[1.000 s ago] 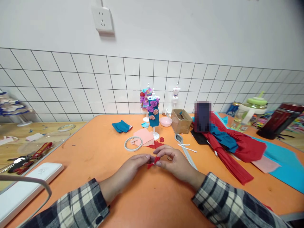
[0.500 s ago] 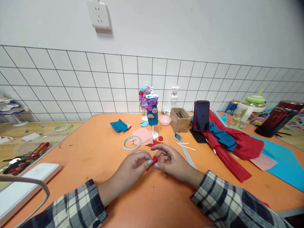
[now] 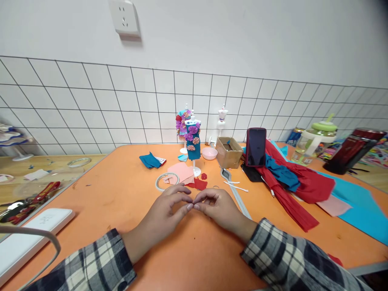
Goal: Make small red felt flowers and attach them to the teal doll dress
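Note:
Just above the middle of the orange table [image 3: 194,258], my left hand [image 3: 162,210] and my right hand [image 3: 222,208] meet at their fingertips. Thumb and forefinger are pinched together on each. The small twisted piece of red crepe paper seen between them a moment ago is now hidden by the fingers. Beyond them lie a red paper scrap [image 3: 198,184], a small red paper flower [image 3: 204,176], pink paper [image 3: 183,173] and a roll of tape [image 3: 157,185]. A mini dress form [image 3: 193,147] in a blue dress with purple and pink flowers stands behind these.
At the back are a second decorated dress form [image 3: 180,125], a bare one [image 3: 222,117], a pink bowl [image 3: 209,153] and a cardboard box [image 3: 228,157]. A phone [image 3: 256,147], red cloth [image 3: 315,184] and bottles [image 3: 317,141] stand right; a white power bank [image 3: 36,238] lies left.
My two hands have closed in until their fingertips touch, covering the red crepe paper that showed between them. More of the red scrap behind them shows. The view has shifted slightly.

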Demonstrator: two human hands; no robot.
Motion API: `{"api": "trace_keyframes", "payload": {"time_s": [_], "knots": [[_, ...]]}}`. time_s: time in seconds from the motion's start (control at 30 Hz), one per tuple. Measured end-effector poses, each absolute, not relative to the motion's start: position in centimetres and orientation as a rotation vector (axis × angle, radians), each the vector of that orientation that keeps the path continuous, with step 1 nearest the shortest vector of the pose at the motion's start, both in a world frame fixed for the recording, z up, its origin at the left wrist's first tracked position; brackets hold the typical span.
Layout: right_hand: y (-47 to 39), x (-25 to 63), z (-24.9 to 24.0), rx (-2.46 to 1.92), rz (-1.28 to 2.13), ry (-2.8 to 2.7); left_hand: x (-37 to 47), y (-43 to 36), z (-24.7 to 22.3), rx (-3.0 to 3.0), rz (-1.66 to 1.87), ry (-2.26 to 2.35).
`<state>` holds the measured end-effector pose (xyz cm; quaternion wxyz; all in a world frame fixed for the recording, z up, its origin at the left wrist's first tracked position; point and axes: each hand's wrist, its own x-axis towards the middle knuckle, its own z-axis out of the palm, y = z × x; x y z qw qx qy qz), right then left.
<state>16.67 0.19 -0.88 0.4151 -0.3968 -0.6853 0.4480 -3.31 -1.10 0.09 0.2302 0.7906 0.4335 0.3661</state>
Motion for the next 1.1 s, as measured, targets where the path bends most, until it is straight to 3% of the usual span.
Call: {"api": "trace_keyframes", "payload": {"time_s": [0.37, 0.43, 0.57, 0.67, 0.9, 1.1], "knots": [[0.3, 16.4, -1.2, -1.052, 1.356, -1.689, -3.6, -0.8, 0.4, 2.451, 0.895, 1.142], [1.0, 17.4, -0.6, -1.057, 1.253, -1.807, -3.7, -0.6, 0.3, 2.47, 0.882, 1.154], [2.8, 20.5, 0.6, -1.245, 0.608, -2.163, -3.9, -0.3, 0.1, 2.373, 0.93, 1.229], [3.4, 21.9, 0.5, -1.428, 0.392, -2.35, -4.1, 0.1, -0.1, 2.327, 1.002, 1.264], [2.1, 20.7, 0.4, -1.639, 0.162, -2.465, -4.2, 1.7, -0.8, 2.415, 1.118, 1.13], [2.5, 21.5, 0.7, -1.782, 0.248, -2.521, -4.2, 0.7, -0.5, 2.351, 1.028, 1.083]]}}
